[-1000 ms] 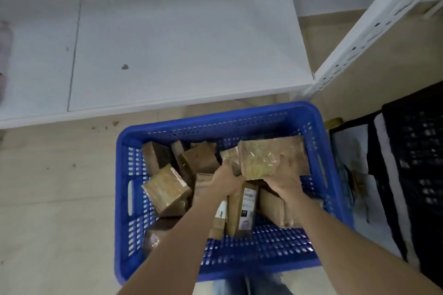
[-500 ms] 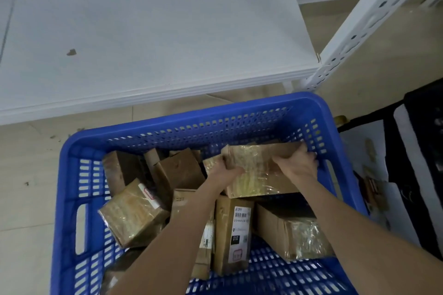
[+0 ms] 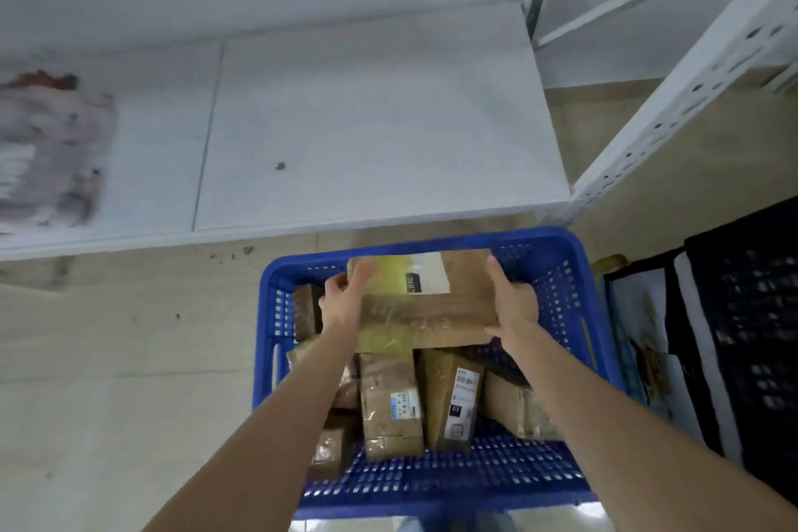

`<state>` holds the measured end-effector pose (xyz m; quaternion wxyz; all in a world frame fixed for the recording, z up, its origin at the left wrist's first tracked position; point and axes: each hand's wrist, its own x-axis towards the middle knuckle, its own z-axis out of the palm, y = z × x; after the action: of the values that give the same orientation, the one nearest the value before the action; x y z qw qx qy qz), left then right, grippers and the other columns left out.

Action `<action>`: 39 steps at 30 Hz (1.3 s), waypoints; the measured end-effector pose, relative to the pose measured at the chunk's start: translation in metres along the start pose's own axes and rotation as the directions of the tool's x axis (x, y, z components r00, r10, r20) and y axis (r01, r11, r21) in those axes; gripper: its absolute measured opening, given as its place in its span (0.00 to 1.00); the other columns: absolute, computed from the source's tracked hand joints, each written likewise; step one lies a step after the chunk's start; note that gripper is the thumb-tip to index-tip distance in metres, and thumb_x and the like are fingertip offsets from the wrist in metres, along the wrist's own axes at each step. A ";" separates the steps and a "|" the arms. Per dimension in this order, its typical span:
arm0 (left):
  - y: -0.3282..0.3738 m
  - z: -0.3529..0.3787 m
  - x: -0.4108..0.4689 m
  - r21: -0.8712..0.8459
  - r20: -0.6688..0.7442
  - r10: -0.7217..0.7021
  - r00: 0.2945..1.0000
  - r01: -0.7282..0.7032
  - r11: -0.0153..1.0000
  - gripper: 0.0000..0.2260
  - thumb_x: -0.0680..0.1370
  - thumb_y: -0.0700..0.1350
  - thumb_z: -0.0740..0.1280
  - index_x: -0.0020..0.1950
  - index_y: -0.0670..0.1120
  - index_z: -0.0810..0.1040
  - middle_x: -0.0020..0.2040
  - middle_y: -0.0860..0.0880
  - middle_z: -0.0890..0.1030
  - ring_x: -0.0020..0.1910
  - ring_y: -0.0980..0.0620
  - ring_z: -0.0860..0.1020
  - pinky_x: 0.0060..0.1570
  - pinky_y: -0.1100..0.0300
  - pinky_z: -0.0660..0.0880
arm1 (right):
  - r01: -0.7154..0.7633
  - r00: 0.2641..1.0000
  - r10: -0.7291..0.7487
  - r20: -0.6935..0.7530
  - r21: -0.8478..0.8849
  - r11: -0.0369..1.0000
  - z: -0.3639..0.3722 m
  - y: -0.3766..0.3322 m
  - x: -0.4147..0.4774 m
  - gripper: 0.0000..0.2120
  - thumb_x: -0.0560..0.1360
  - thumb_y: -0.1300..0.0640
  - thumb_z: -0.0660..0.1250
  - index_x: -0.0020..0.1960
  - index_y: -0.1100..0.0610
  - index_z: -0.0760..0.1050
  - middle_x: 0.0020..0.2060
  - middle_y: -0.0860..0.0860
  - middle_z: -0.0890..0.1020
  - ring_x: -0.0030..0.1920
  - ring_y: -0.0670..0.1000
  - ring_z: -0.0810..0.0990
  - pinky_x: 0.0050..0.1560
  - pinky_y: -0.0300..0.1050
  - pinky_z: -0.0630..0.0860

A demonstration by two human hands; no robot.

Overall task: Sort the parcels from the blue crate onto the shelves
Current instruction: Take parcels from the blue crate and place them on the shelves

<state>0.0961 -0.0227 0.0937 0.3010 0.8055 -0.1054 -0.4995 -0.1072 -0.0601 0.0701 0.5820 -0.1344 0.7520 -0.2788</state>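
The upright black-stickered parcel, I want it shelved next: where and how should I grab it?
Grip the upright black-stickered parcel by its upper end, from above: it stands on end in the blue crate, packed between neighbours, sides likely blocked.

Brown taped parcel (image 3: 425, 300) held above parcel-filled blue crate (image 3: 561, 272).

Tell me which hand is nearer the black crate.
Right. The right hand grips the box at its right end, toward the black crate; the left hand grips its left end, farther off.
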 end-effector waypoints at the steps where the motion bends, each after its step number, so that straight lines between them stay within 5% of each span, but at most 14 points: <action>1: 0.014 -0.015 -0.014 -0.049 -0.015 -0.006 1.000 0.006 0.999 0.33 0.65 0.70 0.64 0.62 0.52 0.69 0.62 0.47 0.74 0.58 0.45 0.74 0.62 0.43 0.71 | -0.006 1.000 0.006 0.015 -0.003 1.000 0.000 -0.012 -0.021 0.32 0.72 0.38 0.68 0.68 0.56 0.67 0.59 0.51 0.72 0.62 0.59 0.71 0.60 0.63 0.74; 4: 0.060 -0.058 -0.064 -0.122 -0.042 -0.027 0.999 0.022 0.992 0.30 0.63 0.70 0.67 0.51 0.48 0.72 0.49 0.47 0.77 0.49 0.46 0.77 0.56 0.46 0.75 | -0.020 0.997 0.019 0.070 0.014 1.000 -0.002 -0.050 -0.083 0.30 0.73 0.35 0.64 0.64 0.56 0.70 0.56 0.53 0.76 0.55 0.57 0.75 0.60 0.60 0.75; 8: 0.124 -0.108 -0.135 -0.152 -0.015 0.012 1.000 -0.014 0.988 0.20 0.70 0.62 0.70 0.43 0.48 0.69 0.45 0.46 0.76 0.49 0.44 0.77 0.56 0.43 0.76 | -0.072 0.979 0.052 0.198 0.096 0.993 -0.003 -0.104 -0.163 0.35 0.68 0.31 0.66 0.63 0.58 0.73 0.53 0.54 0.80 0.53 0.57 0.79 0.60 0.59 0.75; 15: 0.204 -0.188 -0.243 -0.096 -0.018 0.186 0.982 -0.187 0.978 0.19 0.75 0.43 0.68 0.64 0.47 0.67 0.46 0.47 0.76 0.40 0.50 0.76 0.41 0.55 0.73 | -0.098 0.902 0.076 0.424 0.030 0.995 -0.023 -0.189 -0.281 0.16 0.72 0.46 0.69 0.48 0.58 0.79 0.41 0.58 0.81 0.41 0.58 0.80 0.43 0.51 0.78; 18: 0.231 -0.214 -0.282 -0.080 0.061 0.291 0.955 -0.286 0.955 0.22 0.75 0.39 0.66 0.68 0.48 0.67 0.53 0.46 0.77 0.43 0.50 0.76 0.41 0.56 0.74 | -0.096 0.862 0.071 0.503 0.024 0.995 -0.032 -0.214 -0.323 0.16 0.70 0.48 0.71 0.51 0.59 0.79 0.44 0.60 0.82 0.45 0.60 0.81 0.51 0.56 0.78; 21: 0.252 -0.237 -0.314 -0.106 0.048 0.364 0.930 -0.357 0.928 0.22 0.75 0.34 0.64 0.68 0.47 0.68 0.47 0.47 0.77 0.38 0.51 0.75 0.37 0.59 0.71 | -0.082 0.821 0.066 0.567 0.004 0.997 -0.037 -0.232 -0.354 0.22 0.67 0.48 0.74 0.57 0.57 0.78 0.52 0.61 0.83 0.54 0.62 0.81 0.58 0.63 0.75; 28: 0.296 -0.279 -0.371 -0.056 0.033 0.335 0.942 -0.333 0.941 0.24 0.72 0.60 0.69 0.63 0.49 0.71 0.57 0.45 0.78 0.55 0.41 0.78 0.52 0.43 0.74 | 0.127 0.705 -0.224 0.673 0.191 0.973 -0.027 -0.278 -0.416 0.31 0.62 0.58 0.71 0.65 0.56 0.73 0.60 0.58 0.80 0.61 0.60 0.77 0.62 0.61 0.73; 34: 0.357 -0.310 -0.428 -0.041 0.016 0.569 0.822 -0.568 0.822 0.17 0.70 0.56 0.73 0.56 0.52 0.78 0.55 0.45 0.81 0.48 0.47 0.80 0.49 0.48 0.80 | 0.308 0.581 -0.380 0.720 0.238 0.921 -0.043 -0.328 -0.460 0.16 0.73 0.50 0.69 0.59 0.51 0.72 0.50 0.51 0.78 0.47 0.54 0.78 0.46 0.51 0.79; 36: 0.380 -0.317 -0.452 0.014 0.040 0.630 0.776 -0.630 0.776 0.20 0.66 0.57 0.75 0.55 0.53 0.79 0.55 0.46 0.81 0.50 0.46 0.80 0.51 0.48 0.80 | 0.374 0.539 -0.402 0.740 0.217 0.902 -0.052 -0.352 -0.472 0.18 0.72 0.44 0.70 0.58 0.49 0.72 0.51 0.52 0.79 0.48 0.56 0.79 0.47 0.54 0.80; 39: 0.412 -0.320 -0.483 0.003 0.020 0.723 0.691 -0.723 0.691 0.24 0.67 0.54 0.76 0.61 0.50 0.78 0.55 0.47 0.82 0.55 0.46 0.80 0.56 0.45 0.77 | 0.441 0.509 -0.400 0.763 0.168 0.882 -0.063 -0.376 -0.498 0.14 0.73 0.48 0.70 0.53 0.55 0.78 0.47 0.55 0.82 0.46 0.56 0.82 0.48 0.54 0.80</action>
<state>0.1962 -0.0024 0.7971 0.4680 0.6963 -0.4188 -0.3476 -0.0701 -0.0851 0.6953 0.7598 -0.4333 0.3752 -0.3067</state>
